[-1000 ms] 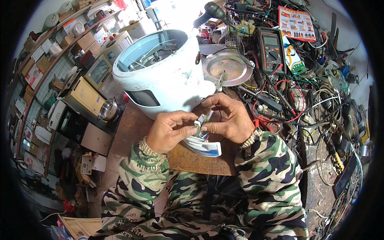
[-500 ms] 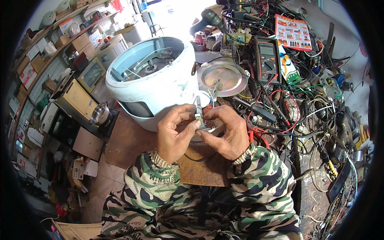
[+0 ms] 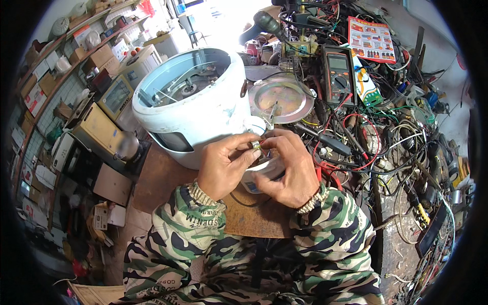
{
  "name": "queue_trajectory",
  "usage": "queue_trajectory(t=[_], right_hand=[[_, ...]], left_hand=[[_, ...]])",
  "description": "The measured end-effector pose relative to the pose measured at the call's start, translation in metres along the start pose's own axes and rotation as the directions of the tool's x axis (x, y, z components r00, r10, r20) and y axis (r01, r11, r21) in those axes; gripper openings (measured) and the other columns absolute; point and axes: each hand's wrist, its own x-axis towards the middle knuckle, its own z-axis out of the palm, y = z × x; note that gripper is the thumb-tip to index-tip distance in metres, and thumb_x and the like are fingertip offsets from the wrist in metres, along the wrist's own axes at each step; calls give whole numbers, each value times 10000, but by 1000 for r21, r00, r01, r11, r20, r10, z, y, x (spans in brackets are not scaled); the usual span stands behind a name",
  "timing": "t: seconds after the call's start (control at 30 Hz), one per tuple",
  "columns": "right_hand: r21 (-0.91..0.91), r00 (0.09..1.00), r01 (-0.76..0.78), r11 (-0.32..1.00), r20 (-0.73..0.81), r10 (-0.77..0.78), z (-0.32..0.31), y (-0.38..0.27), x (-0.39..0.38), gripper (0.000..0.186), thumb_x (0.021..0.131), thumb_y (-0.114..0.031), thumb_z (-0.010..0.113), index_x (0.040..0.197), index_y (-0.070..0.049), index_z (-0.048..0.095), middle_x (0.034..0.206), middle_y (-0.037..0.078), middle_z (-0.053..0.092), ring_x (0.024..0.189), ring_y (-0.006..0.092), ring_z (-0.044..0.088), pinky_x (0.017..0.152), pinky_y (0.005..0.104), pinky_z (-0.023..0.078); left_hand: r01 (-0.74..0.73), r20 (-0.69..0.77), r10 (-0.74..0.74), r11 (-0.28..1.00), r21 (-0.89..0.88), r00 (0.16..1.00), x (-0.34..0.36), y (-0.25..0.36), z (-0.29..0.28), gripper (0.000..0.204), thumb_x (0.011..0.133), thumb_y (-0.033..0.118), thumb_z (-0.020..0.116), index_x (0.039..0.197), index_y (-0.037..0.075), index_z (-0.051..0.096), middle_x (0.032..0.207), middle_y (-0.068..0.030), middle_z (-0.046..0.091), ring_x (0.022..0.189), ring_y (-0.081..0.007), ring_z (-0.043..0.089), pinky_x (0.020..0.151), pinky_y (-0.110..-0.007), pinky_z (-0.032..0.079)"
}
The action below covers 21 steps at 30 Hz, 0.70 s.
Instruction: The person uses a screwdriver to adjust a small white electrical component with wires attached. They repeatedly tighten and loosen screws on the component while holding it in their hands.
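Observation:
Between thumb and forefinger, my left hand (image 3: 223, 168) pinches a small metal part with a yellowish body (image 3: 256, 145). My right hand (image 3: 292, 170) closes in from the other side, its fingertips at the same part, where a bit of red wire shows; what exactly they grip is hidden. Below the fingers lies a white plastic piece (image 3: 252, 185), partly covered by my right hand. Just beyond my hands, a white rice cooker body (image 3: 203, 122) stands without a lid, its inside parts visible.
A round metal plate (image 3: 259, 104) lies behind my hands. To the right are a multimeter (image 3: 339, 76), a black-handled tool (image 3: 335, 145), red test leads (image 3: 378, 137) and tangled wires. Shelves (image 3: 56, 51) line the left wall, beside a yellow cabinet (image 3: 99, 132).
The slim metal piece that stuck up above my left fingertips is no longer seen. My right fingers have moved up toward the left, uncovering more of the white plastic piece.

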Motion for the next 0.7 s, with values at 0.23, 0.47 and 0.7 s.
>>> queue_trajectory(t=[0.23,0.47,0.7], right_hand=[[23,995,-93,995,-40,94,-1,9,-13,548,626,-142,814,1122,2,632,1333,291,457,1193,456,528,998,473,458],[207,977,-188,960,144,160,-15,31,-10,480,628,-84,796,1074,15,651,1315,245,502,1231,395,535,1013,411,457],[380,961,-182,907,266,81,-24,39,-5,439,641,-39,787,1054,26,654,1321,208,497,1231,325,533,1039,383,422]], left_hand=[[79,95,-72,994,-80,993,14,1,9,308,919,-78,614,1225,-54,592,1013,-94,687,950,-133,665,824,-259,568],[-12,129,-12,983,182,992,17,4,2,322,856,-47,697,1173,-14,650,933,-77,684,816,-138,692,688,-242,534],[-449,213,396,772,450,893,24,15,-7,292,733,-34,784,1007,8,692,949,-108,693,922,-214,679,807,-325,531]])
